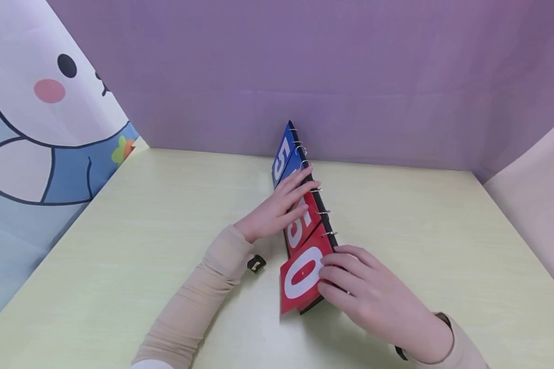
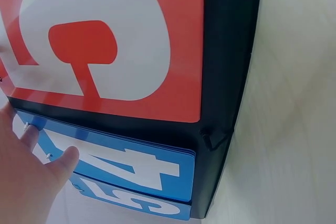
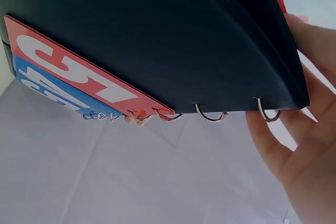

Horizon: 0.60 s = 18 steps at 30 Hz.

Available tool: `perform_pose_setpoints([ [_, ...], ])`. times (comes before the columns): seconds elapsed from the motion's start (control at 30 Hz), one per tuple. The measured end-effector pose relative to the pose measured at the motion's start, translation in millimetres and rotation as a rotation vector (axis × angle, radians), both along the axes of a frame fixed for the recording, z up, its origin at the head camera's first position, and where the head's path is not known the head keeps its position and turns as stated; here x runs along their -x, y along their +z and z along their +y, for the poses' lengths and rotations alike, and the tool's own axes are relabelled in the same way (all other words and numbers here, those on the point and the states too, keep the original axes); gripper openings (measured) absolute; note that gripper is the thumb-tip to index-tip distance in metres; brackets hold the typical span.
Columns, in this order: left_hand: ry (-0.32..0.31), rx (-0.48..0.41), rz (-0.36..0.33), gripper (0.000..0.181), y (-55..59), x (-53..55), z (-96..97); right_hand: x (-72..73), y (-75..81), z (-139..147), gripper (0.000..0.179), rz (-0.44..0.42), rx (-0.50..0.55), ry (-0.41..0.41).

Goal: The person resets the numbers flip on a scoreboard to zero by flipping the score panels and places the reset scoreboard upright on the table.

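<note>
A ring-bound flip scoreboard [image 1: 310, 233] stands end-on in the middle of the pale table [image 1: 134, 246]. Its black frame [image 2: 231, 51] carries blue and red number cards. My left hand [image 1: 277, 207] lies with straight fingers on the cards, the fingertips near the metal rings [image 1: 316, 190] between the blue 5 card [image 1: 283, 154] and a red 5 card [image 1: 304, 225]. In the left wrist view its fingers [image 2: 65, 158] touch a blue card [image 2: 131, 166]. My right hand [image 1: 369, 292] grips the scoreboard's near end, fingers curled over the top edge beside the red 0 card [image 1: 290, 279]. The right wrist view shows the black back [image 3: 157, 35] and those fingers [image 3: 310, 51].
A small black object [image 1: 256, 264] lies on the table by my left wrist. A purple backdrop [image 1: 328, 77] closes the far side. A cartoon rabbit panel [image 1: 37, 128] stands on the left and a pale panel [image 1: 535, 189] on the right.
</note>
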<state>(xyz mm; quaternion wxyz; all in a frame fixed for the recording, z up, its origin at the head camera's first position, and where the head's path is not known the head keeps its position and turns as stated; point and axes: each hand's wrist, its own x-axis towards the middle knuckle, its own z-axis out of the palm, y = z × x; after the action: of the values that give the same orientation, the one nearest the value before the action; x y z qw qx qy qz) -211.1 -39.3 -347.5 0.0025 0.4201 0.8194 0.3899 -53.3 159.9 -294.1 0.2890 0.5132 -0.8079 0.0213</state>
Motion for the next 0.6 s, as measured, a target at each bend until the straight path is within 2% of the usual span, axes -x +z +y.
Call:
perform_pose_setpoints([
  [0.17,-0.002,-0.004,0.004,0.052,-0.1,-0.5,-0.8,0.1,-0.3,-1,0.050,-0.050,-0.007,-0.028],
  [0.27,0.000,-0.005,0.012,0.052,0.7,-0.7,-1.6,1.8,0.3,-1,0.044,-0.116,0.042,0.009],
  [0.33,0.001,-0.005,0.012,0.052,1.2,-0.9,-1.9,6.2,1.0,0,0.036,-0.164,0.124,0.093],
  [0.5,-0.003,0.002,0.013,0.052,1.6,-1.1,-1.1,25.3,4.7,10,0.023,-0.304,0.425,0.291],
  [0.6,0.000,0.009,0.012,0.053,2.1,-2.1,-1.0,39.7,5.9,20,0.020,-0.465,0.613,0.319],
])
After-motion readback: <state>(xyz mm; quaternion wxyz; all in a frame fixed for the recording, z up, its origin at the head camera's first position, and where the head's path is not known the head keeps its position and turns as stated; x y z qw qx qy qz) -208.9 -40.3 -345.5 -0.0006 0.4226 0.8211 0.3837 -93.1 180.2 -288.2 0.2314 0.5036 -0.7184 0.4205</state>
